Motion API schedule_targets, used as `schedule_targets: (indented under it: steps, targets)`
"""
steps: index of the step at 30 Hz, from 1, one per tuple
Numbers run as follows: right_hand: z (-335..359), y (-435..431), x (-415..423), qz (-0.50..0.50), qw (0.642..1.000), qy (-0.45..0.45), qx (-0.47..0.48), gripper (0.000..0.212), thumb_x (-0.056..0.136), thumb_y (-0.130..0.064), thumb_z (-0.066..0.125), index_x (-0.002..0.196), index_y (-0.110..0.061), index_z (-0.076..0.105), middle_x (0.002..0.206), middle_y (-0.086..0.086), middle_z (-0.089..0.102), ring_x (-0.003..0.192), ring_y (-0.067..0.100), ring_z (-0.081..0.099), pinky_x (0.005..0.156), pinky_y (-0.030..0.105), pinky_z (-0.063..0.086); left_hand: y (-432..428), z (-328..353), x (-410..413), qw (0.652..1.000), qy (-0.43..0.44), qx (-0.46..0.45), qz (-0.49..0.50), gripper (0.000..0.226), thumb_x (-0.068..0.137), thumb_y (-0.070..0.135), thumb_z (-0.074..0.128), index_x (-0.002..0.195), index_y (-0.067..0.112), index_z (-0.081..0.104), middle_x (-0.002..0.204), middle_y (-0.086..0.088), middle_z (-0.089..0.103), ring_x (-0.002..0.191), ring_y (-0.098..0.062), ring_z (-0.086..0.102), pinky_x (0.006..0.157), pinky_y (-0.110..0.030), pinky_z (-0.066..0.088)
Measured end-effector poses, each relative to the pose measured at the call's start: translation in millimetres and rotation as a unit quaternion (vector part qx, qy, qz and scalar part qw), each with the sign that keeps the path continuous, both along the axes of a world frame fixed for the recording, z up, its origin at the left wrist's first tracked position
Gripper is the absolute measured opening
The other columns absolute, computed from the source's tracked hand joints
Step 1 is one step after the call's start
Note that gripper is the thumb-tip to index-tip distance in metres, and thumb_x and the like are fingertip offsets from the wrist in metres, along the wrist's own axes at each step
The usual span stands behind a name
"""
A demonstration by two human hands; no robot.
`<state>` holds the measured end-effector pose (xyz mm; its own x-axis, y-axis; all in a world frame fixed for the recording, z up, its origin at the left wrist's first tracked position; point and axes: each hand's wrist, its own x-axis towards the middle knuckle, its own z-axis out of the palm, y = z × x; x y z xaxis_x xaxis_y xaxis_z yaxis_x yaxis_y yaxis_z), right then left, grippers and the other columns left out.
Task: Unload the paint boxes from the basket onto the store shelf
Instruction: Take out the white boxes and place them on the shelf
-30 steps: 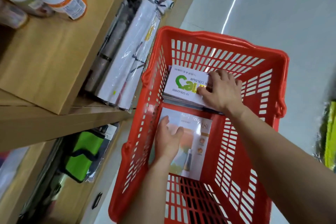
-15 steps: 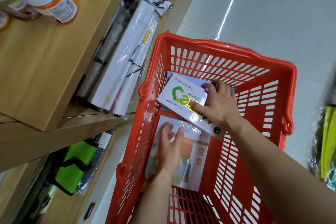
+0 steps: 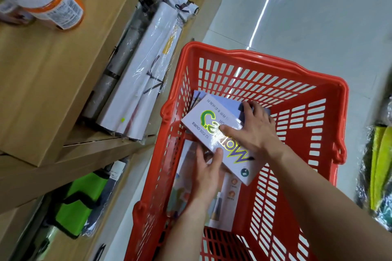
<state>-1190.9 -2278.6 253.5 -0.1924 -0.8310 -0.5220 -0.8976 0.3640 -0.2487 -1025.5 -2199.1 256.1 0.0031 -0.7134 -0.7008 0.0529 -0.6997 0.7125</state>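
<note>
A red plastic basket [image 3: 265, 63] stands on the floor beside the wooden shelf [image 3: 48, 82]. Inside it, my right hand [image 3: 254, 131] grips a white paint box [image 3: 203, 125] with green and yellow lettering, tilted up off a stack of similar boxes [image 3: 228, 103]. My left hand [image 3: 206, 172] is under the near edge of that box, thumb touching it, above a flat white box with coloured pictures [image 3: 224, 205] on the basket bottom.
The top shelf board carries orange-and-white bottles [image 3: 53, 6]. Wrapped white rolls [image 3: 144, 74] lie on the shelf below, close to the basket's left rim. A green bag [image 3: 78, 203] sits lower down. Green wrapped goods [image 3: 379, 165] are at the right edge. Grey floor lies beyond the basket.
My right hand has lifted and turned the white paint box off the stack, toward me. My left hand has come up from the flat box to meet its near edge.
</note>
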Motion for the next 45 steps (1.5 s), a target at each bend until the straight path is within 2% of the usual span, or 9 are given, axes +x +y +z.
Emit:
schedule_targets:
  steps: [5,8,12,19,24,28,32,38,45]
  targets:
    - [-3,-10,-6,0.014,0.999,0.032,0.006,0.122,0.053,-0.108,0.022,0.135,-0.023,0.050,0.128,0.005,0.052,0.127,0.030,0.047,0.105,0.052,0.034,-1,-2,-1,1.000,-0.005,0.004,-0.012,0.044,0.105,0.020,0.054,0.148,0.024,0.045,0.117,0.023,0.069,0.092,0.022,0.063,0.075,0.000,0.043]
    - [-6,-8,-6,-0.009,0.999,0.034,0.035,0.118,0.046,-0.110,0.026,0.129,-0.032,0.053,0.119,0.001,0.044,0.126,0.032,0.043,0.104,0.054,0.034,-1,-8,0,1.000,-0.016,0.003,-0.005,0.038,0.106,0.022,0.052,0.142,0.034,0.047,0.116,0.025,0.070,0.093,0.020,0.064,0.074,-0.001,0.044]
    - [-3,-5,-5,-0.036,0.998,-0.006,0.044,0.124,0.045,-0.109,0.031,0.136,-0.027,0.051,0.135,0.003,0.048,0.134,0.031,0.044,0.110,0.055,0.030,1,-9,-1,1.000,-0.026,0.008,-0.005,0.032,0.108,0.024,0.049,0.130,0.047,0.049,0.110,0.034,0.069,0.095,0.020,0.063,0.076,-0.001,0.044]
    - [4,-11,-4,-0.042,0.995,-0.017,0.087,0.123,0.045,-0.104,0.041,0.143,-0.029,0.049,0.144,0.004,0.051,0.135,0.033,0.043,0.109,0.052,0.030,-8,-11,-16,0.999,0.013,-0.006,0.033,0.052,0.108,0.004,0.042,0.157,0.009,0.027,0.138,-0.002,0.058,0.101,0.018,0.064,0.083,-0.005,0.047]
    - [1,-7,-2,-0.047,0.993,-0.057,0.091,0.116,0.052,-0.101,0.038,0.147,-0.035,0.044,0.146,0.004,0.040,0.144,0.030,0.031,0.118,0.052,0.022,-6,-12,-18,0.998,0.039,0.029,0.048,0.052,0.108,0.009,0.043,0.157,0.017,0.027,0.144,-0.008,0.059,0.112,-0.012,0.066,0.094,-0.024,0.051]
    - [3,-12,-4,-0.028,0.992,-0.083,0.094,0.115,0.054,-0.098,0.043,0.144,-0.027,0.043,0.147,0.000,0.043,0.139,0.025,0.043,0.114,0.052,0.035,-7,-11,-19,0.998,0.041,0.029,0.039,0.052,0.108,0.008,0.043,0.157,0.014,0.027,0.144,-0.010,0.058,0.098,0.004,0.070,0.078,-0.010,0.052]
    - [4,-17,-6,-0.017,0.993,-0.047,0.108,0.119,0.051,-0.101,0.040,0.146,-0.028,0.044,0.145,0.004,0.048,0.138,0.029,0.042,0.112,0.054,0.035,-9,-5,-19,0.998,0.039,0.033,0.043,0.053,0.108,0.008,0.044,0.158,0.013,0.029,0.147,-0.011,0.057,0.112,-0.011,0.066,0.084,-0.011,0.051]
    - [3,-25,-9,-0.036,0.984,-0.067,0.163,0.124,0.041,-0.102,0.040,0.145,-0.034,0.048,0.145,0.009,0.043,0.140,0.035,0.038,0.116,0.055,0.031,-14,5,-17,0.996,0.054,0.043,0.049,0.053,0.108,0.008,0.044,0.158,0.015,0.030,0.147,-0.010,0.058,0.105,-0.006,0.064,0.071,-0.004,0.050]
    - [5,-29,-9,0.022,0.984,-0.043,0.169,0.119,0.045,-0.104,0.037,0.141,-0.035,0.051,0.140,0.006,0.053,0.135,0.035,0.047,0.111,0.056,0.032,-14,8,-19,0.995,0.065,0.044,0.060,0.053,0.108,0.008,0.043,0.159,0.018,0.030,0.148,-0.007,0.057,0.119,-0.017,0.063,0.081,-0.008,0.052]
